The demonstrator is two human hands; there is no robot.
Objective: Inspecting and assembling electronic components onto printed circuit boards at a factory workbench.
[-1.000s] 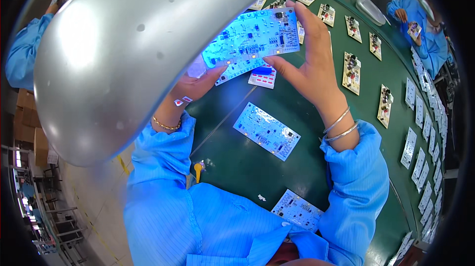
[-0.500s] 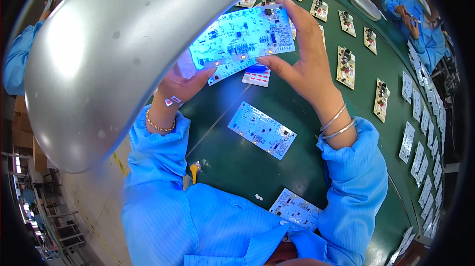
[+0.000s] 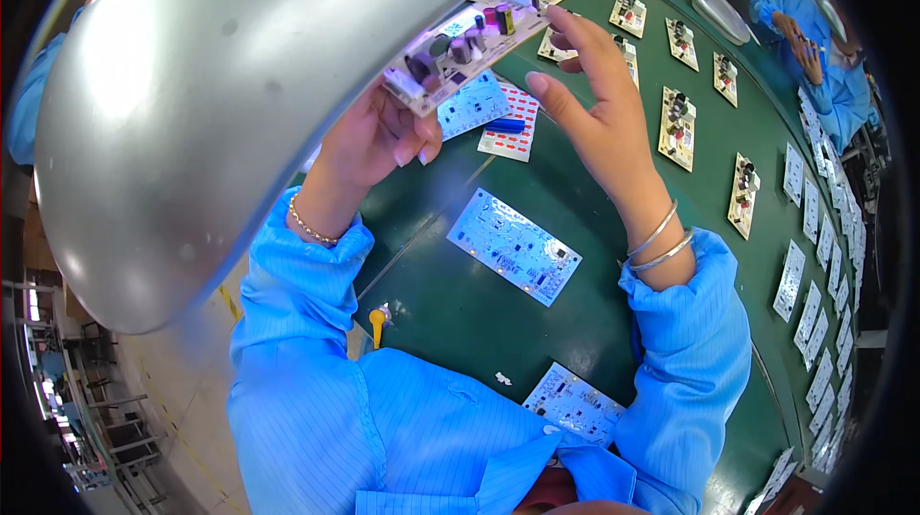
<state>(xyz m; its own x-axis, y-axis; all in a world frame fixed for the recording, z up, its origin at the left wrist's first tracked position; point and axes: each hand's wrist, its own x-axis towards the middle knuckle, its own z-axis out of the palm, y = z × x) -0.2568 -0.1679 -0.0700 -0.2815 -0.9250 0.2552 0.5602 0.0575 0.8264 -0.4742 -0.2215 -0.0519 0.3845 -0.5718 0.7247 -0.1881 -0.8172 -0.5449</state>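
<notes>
My left hand (image 3: 376, 137) grips the near end of a circuit board (image 3: 467, 47), turned so its side with dark and coloured components faces me, under a big silver lamp shade (image 3: 201, 103). My right hand (image 3: 586, 93) is at the board's far end, fingers spread, with the fingertips touching its edge. A second board (image 3: 514, 247) lies flat on the green table (image 3: 450, 304) below my hands, solder side up. A third board (image 3: 575, 404) rests near my chest.
A red-and-white sheet with a blue marker (image 3: 509, 125) lies beyond my hands. Rows of populated boards (image 3: 677, 126) and blank white boards (image 3: 792, 275) line the table's right side. Another person in blue (image 3: 815, 45) works at the far right. A small yellow tool (image 3: 378, 321) sits at the table edge.
The held board has been turned over from its flat blue-lit solder side to its component side. My right hand has loosened from a grip to fingertip contact. The view has shifted closer.
</notes>
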